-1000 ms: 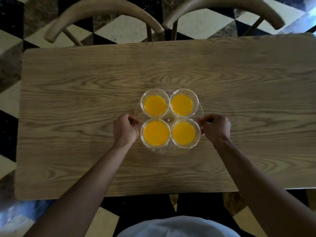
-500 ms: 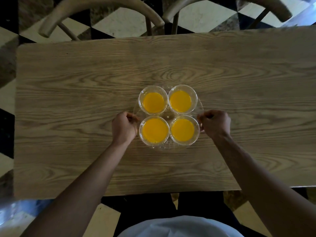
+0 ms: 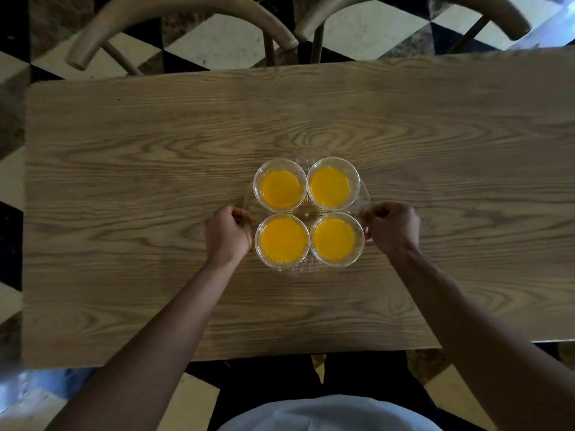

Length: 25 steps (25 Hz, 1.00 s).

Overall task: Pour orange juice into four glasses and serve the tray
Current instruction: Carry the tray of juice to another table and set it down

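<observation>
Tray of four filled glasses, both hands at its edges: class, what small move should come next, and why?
Probably release both grips gently. The left hand and right hand hold the clear tray, which seems to rest on the table, with all four glasses already filled.

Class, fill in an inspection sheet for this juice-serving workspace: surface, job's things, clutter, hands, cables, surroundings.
Surface: wooden table, grain visible.
Job's things: clear glass tray on the table carrying four glasses of orange juice: far left glass, far right glass, near left glass, near right glass, close together in a square.
Clutter: nothing seen.
Hands: left hand and right hand each take a curled grip on the tray's rim.
Cables: nothing seen.
Surroundings: two wooden chairs behind the table; chequered floor.
</observation>
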{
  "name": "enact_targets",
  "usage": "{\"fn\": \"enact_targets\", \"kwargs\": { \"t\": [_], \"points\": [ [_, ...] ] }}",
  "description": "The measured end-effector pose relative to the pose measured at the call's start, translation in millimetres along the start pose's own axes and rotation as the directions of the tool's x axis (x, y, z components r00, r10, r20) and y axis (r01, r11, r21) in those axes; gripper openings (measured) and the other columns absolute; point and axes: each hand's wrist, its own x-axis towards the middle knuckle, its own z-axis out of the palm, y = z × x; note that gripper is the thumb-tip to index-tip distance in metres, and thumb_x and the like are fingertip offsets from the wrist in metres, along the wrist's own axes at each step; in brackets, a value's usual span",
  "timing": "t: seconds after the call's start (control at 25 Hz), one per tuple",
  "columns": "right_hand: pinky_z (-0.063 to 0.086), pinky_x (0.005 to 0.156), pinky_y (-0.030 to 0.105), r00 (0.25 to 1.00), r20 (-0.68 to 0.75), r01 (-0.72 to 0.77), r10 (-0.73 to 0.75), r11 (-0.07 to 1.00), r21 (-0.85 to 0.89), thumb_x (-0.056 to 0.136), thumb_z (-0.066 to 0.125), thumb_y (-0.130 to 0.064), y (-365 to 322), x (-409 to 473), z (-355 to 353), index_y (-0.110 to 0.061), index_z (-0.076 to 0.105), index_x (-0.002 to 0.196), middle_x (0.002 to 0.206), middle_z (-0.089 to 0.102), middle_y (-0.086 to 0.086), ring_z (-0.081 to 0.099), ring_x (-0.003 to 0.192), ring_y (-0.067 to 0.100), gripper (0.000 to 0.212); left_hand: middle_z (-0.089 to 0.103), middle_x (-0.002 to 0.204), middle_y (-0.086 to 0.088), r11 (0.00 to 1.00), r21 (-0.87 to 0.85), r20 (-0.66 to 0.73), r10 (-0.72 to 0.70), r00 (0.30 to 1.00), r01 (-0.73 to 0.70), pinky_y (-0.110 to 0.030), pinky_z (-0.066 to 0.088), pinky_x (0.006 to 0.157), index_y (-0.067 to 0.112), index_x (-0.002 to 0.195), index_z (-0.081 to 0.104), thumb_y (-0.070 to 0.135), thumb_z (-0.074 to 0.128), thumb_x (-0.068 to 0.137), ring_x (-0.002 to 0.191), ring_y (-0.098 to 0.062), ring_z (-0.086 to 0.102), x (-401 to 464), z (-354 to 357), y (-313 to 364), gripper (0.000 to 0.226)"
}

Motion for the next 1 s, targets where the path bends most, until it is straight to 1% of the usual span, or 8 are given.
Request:
{"fn": "enact_targets", "kwargs": {
  "t": [0.08,0.2,0.28,0.4,0.56,0.64,0.76,1.0],
  "points": [
    [0.053,0.041,0.018,1.0,0.001,0.007,-0.007,1.0,-0.01,0.087,0.076,-0.012,0.8,0.6,-0.2,-0.018,0.079,0.076,0.068,0.075,-0.003,0.071,0.05,0.008,0.013,0.074,0.087,-0.001,1.0,0.004,0.001,0.011,1.0,-0.011,-0.021,0.046,0.063,0.015,0.091,0.073,0.006,0.072,0.091,0.075,-0.013,0.066,-0.6,0.8,0.5,0.009],
    [0.049,0.039,0.015,1.0,0.001,0.006,-0.006,1.0,-0.022,0.086,0.074,-0.008,3.3,1.6,0.5,-0.018,0.08,0.075,0.066,0.074,-0.005,0.071,0.051,0.007,0.016,0.072,0.085,0.003,1.0,0.024,0.018,0.012,1.0,-0.013,-0.017,0.042,0.056,0.019,0.089,0.071,0.008,0.071,0.092,0.068,-0.006,0.063,1.2,0.3,2.0,0.011],
    [0.049,0.039,0.015,1.0,0.005,0.0,0.0,1.0,-0.027,0.086,0.073,-0.005,4.3,2.0,0.2,-0.017,0.08,0.075,0.065,0.074,-0.005,0.072,0.053,0.01,0.018,0.071,0.084,0.004,0.999,0.031,0.026,0.012,1.0,-0.013,-0.016,0.042,0.055,0.019,0.089,0.071,0.008,0.071,0.092,0.07,-0.007,0.064,2.6,0.6,2.7,0.011],
    [0.05,0.039,0.016,1.0,0.012,-0.004,0.005,1.0,-0.028,0.086,0.071,-0.004,5.4,1.7,0.9,-0.016,0.08,0.077,0.068,0.076,-0.003,0.073,0.055,0.014,0.017,0.074,0.087,0.0,1.0,0.015,0.034,0.009,0.999,-0.009,-0.023,0.049,0.062,0.017,0.09,0.071,0.008,0.07,0.093,0.078,-0.017,0.07,2.4,1.2,2.9,0.009],
    [0.052,0.041,0.016,1.0,-0.004,0.0,0.0,0.999,-0.036,0.086,0.074,-0.011,6.0,2.2,2.3,-0.018,0.08,0.078,0.068,0.075,-0.004,0.073,0.056,0.01,0.013,0.076,0.088,-0.002,1.0,0.009,0.018,0.007,1.0,-0.007,-0.034,0.059,0.077,0.018,0.087,0.071,0.006,0.071,0.09,0.083,-0.02,0.073,3.7,3.4,0.1,0.012],
    [0.059,0.047,0.023,1.0,-0.014,0.002,-0.002,0.999,-0.034,0.086,0.073,-0.013,6.7,2.0,3.5,-0.018,0.08,0.078,0.068,0.075,-0.005,0.073,0.058,0.011,0.012,0.077,0.089,-0.004,1.0,-0.007,0.013,0.007,1.0,-0.007,-0.037,0.061,0.079,0.015,0.09,0.073,0.008,0.071,0.091,0.084,-0.022,0.074,4.6,3.6,-1.2,0.007],
    [0.065,0.055,0.039,1.0,-0.01,-0.014,0.014,1.0,0.0,0.085,0.074,-0.016,7.0,0.9,4.1,-0.016,0.081,0.08,0.072,0.077,-0.002,0.076,0.061,0.016,0.009,0.078,0.089,-0.005,1.0,-0.021,0.007,-0.001,1.0,0.001,-0.033,0.059,0.075,0.014,0.091,0.074,0.013,0.074,0.091,0.083,-0.021,0.074,4.4,3.4,-2.2,0.0],
    [0.064,0.059,0.045,1.0,-0.013,0.004,-0.005,0.996,-0.084,0.08,0.07,-0.029,5.7,-0.7,5.1,-0.013,0.078,0.07,0.061,0.074,0.0,0.074,0.059,0.02,0.021,0.079,0.09,-0.006,0.998,-0.032,0.015,0.048,0.999,-0.047,-0.038,0.062,0.078,0.007,0.102,0.078,0.022,0.073,0.093,0.08,-0.02,0.075,1.5,1.6,-9.0,0.018]
  ]
}}
